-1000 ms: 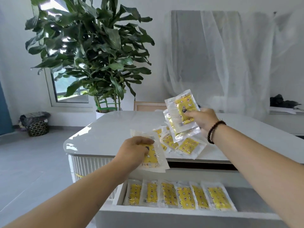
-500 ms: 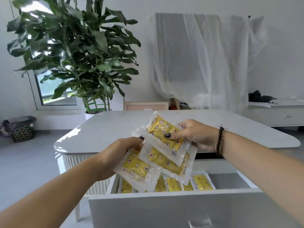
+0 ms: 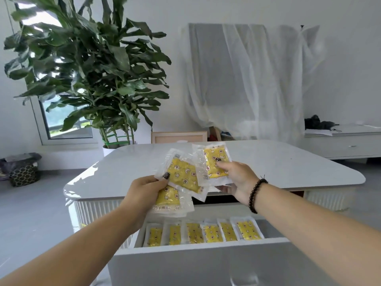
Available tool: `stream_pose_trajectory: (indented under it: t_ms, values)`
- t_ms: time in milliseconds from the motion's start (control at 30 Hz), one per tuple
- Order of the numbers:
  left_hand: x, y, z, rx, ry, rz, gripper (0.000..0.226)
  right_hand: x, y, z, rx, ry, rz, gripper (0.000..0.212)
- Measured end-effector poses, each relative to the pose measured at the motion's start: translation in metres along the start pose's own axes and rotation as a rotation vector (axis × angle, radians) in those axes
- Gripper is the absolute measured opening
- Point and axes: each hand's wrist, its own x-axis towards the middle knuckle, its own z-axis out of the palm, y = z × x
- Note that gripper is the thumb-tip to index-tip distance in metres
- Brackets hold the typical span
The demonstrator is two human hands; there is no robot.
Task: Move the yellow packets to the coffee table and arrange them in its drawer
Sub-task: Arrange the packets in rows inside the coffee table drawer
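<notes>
Left hand (image 3: 144, 189) pinches two overlapped yellow packets (image 3: 181, 176), thumb on top. Right hand (image 3: 237, 178) pinches another packet (image 3: 216, 162), maybe more behind it, can't tell. Hands apart, both held above the table (image 3: 288, 166) front edge. Open drawer (image 3: 206, 263) below already has a row of six packets (image 3: 204, 233) side by side, free space at its right end. Tabletop looks emptied. Judged late stage: only the held packets left to lay in.

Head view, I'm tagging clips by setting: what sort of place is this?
Probably a home living room: a white coffee table with an open drawer, a big potted plant by a window, and a low cabinet along the wall.
</notes>
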Motion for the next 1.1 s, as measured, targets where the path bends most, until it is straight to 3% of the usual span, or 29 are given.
stream_pose_trajectory:
  t_ms: [133, 300, 433, 533, 600, 667, 767, 900, 1000, 1100]
  values:
    - [-0.001, -0.007, 0.013, -0.069, 0.014, -0.037, 0.015, 0.0, 0.003, 0.005, 0.074, 0.072, -0.035, 0.009]
    - [-0.006, -0.008, 0.018, -0.045, -0.104, -0.033, 0.018, -0.001, -0.006, -0.004, -0.056, 0.08, -0.176, 0.013]
    - [-0.003, -0.008, 0.009, -0.032, -0.192, -0.008, 0.032, -0.008, -0.023, -0.02, -0.17, -0.135, -0.253, 0.013]
    - [0.0, -0.01, 0.001, 0.133, -0.262, 0.071, 0.021, -0.016, -0.028, -0.025, -0.294, -0.355, -0.244, 0.022]
    - [-0.001, -0.01, -0.001, 0.259, -0.379, 0.097, 0.02, -0.02, -0.026, -0.022, -0.412, -0.386, -0.267, 0.024]
    - [-0.003, -0.01, 0.002, 0.343, -0.498, 0.081, 0.024, -0.021, -0.021, -0.016, -0.447, -0.367, -0.282, 0.025]
    - [-0.002, -0.011, 0.006, 0.393, -0.551, 0.076, 0.025, -0.019, -0.012, -0.008, -0.398, -0.292, -0.311, 0.017]
    - [0.002, -0.016, 0.009, 0.332, -0.426, 0.084, 0.025, -0.017, -0.008, -0.002, -0.214, -0.052, -0.327, 0.012]
    - [0.008, -0.021, 0.006, 0.236, -0.309, 0.062, 0.045, -0.011, -0.007, -0.004, -0.026, 0.113, -0.283, 0.019]
    - [0.01, -0.024, 0.006, 0.145, -0.29, 0.037, 0.029, -0.012, 0.005, -0.005, 0.021, 0.104, -0.139, 0.019]
